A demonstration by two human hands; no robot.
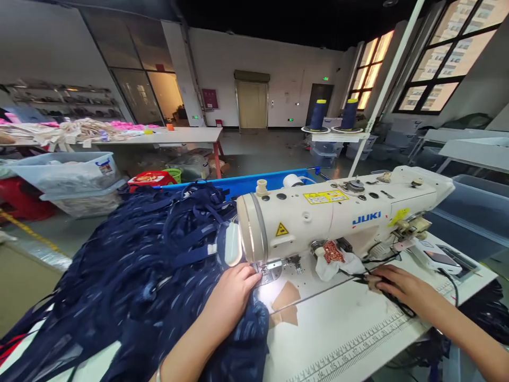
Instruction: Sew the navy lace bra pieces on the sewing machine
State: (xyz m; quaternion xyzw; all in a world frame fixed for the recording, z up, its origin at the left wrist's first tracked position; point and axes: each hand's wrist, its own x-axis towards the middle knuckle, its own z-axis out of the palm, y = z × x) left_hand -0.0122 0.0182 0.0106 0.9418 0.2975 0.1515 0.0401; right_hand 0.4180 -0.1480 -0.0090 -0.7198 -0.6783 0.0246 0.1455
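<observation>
A white JUKI sewing machine [342, 209] stands on a white worktable [318, 345]. My left hand [234, 289] is at the machine's needle end, fingers closed together beside the metal needle plate [272, 270]. What they pinch is hidden; a heap of navy strapped garments [159, 265] lies under and left of that hand. On the right, my right hand [395, 284] has its fingers curled over a thin black strap [403, 306] on the tabletop. A torn brown paper piece [287, 302] and a white cloth holding copper-coloured bits [334, 254] lie between the hands.
Two navy thread cones [318, 115] stand on a rack behind the machine. A white device [435, 257] with a black cable sits right of my right hand. A printed ruler [350, 342] runs along the table front. Plastic bins [79, 175] are stacked at left.
</observation>
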